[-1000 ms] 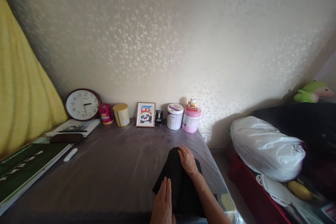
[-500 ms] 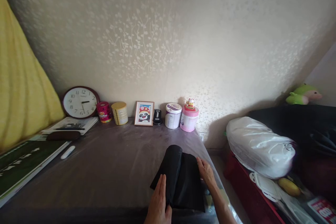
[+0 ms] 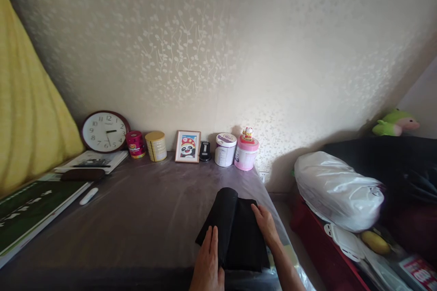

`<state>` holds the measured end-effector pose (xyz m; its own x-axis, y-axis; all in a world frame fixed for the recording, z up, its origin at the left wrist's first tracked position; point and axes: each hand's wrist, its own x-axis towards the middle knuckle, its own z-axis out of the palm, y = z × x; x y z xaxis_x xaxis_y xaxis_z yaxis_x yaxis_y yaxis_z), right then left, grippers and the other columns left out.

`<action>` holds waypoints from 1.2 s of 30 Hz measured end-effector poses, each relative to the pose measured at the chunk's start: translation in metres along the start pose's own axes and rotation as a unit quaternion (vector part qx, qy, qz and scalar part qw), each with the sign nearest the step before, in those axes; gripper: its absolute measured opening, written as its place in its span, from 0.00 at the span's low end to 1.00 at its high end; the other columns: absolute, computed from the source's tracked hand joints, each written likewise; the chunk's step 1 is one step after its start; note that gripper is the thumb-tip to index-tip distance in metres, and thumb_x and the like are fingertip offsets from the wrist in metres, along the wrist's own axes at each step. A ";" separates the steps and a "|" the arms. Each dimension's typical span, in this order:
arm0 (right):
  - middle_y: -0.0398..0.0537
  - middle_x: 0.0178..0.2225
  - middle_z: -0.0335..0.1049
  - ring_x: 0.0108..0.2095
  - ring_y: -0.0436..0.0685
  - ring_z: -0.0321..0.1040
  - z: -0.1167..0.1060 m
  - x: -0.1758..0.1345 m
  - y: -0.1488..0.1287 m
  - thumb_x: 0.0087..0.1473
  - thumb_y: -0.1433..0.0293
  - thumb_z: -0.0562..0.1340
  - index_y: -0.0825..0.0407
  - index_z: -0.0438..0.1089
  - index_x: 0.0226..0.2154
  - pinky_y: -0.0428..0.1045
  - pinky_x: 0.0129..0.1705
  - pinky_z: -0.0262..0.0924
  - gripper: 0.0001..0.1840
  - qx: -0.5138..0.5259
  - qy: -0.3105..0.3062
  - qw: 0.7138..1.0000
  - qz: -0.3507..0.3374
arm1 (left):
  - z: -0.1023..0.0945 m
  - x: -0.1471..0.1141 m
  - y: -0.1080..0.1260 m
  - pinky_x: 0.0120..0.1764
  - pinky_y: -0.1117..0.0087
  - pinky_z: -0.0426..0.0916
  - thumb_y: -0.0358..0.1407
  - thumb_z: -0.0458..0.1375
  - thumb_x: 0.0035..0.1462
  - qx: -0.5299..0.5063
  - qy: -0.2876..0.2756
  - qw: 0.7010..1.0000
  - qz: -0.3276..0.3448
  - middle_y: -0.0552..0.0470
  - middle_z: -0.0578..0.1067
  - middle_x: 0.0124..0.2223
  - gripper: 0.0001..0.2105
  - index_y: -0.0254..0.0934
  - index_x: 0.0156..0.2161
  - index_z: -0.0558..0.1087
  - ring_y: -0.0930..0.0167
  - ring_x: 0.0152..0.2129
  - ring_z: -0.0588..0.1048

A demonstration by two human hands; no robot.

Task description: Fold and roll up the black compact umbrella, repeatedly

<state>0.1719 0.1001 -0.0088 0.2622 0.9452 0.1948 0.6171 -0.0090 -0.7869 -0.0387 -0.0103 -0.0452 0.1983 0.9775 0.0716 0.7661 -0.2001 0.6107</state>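
A piece of black cloth (image 3: 244, 241), possibly a fabric bag, lies near the table's right front corner. Its left part is folded over into a rounded, raised flap (image 3: 223, 211). My left hand (image 3: 207, 261) holds the near left of that flap, fingers straight and together along its side, the thumb at its near end. At the cloth's upper right edge, my right hand (image 3: 265, 225) has its fingers closed on the border. Its fingertips are partly hidden, as is the underside of the cloth.
Along the wall stand a clock (image 3: 105, 132), a pink tin (image 3: 135, 144), a yellow-lidded can (image 3: 156, 146), a picture frame (image 3: 187, 146) and two round tubs (image 3: 225, 150). Books (image 3: 37, 211) and a white pen-like object (image 3: 89, 196) lie left. Beyond the table's right edge is a white plastic bag (image 3: 336, 188).
My right hand has shifted slightly left and inward along the cloth's right edge, and the cloth's near right corner has moved a little right. My left hand stays nearly in place.
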 end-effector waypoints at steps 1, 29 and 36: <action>0.40 0.16 0.59 0.21 0.53 0.60 0.000 0.000 -0.005 0.47 0.54 0.54 0.49 0.59 0.16 0.48 0.24 0.52 0.19 0.024 -0.009 1.000 0.000 | 0.000 0.000 0.001 0.59 0.64 0.53 0.23 0.46 0.44 0.006 0.001 1.000 -0.004 0.41 0.40 0.66 0.40 0.31 0.62 0.33 0.65 0.62 0.46; 0.48 0.25 0.72 0.26 0.56 0.70 0.078 0.014 -0.078 0.50 0.63 0.55 0.55 0.64 0.37 0.47 0.24 0.60 0.15 0.075 -0.099 0.991 0.043 | -0.005 0.002 -0.002 0.59 0.62 0.53 0.26 0.50 0.40 0.024 0.006 1.000 -0.004 0.40 0.53 0.63 0.37 0.28 0.60 0.51 0.62 0.60 0.51; 0.41 0.22 0.72 0.21 0.51 0.70 0.080 0.001 -0.085 0.55 0.62 0.50 0.53 0.58 0.42 0.43 0.20 0.59 0.15 0.086 -0.200 0.976 0.009 | 0.009 -0.009 -0.035 0.53 0.58 0.64 0.32 0.52 0.49 0.043 0.020 0.999 0.015 0.37 0.62 0.58 0.29 0.30 0.58 0.55 0.58 0.54 0.63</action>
<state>0.0606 0.1283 0.0116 -0.0598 0.9975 -0.0369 0.4720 -0.0043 -0.8816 -0.0623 -0.0123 -0.0741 0.1984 0.9727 0.1203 0.8101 -0.2318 0.5385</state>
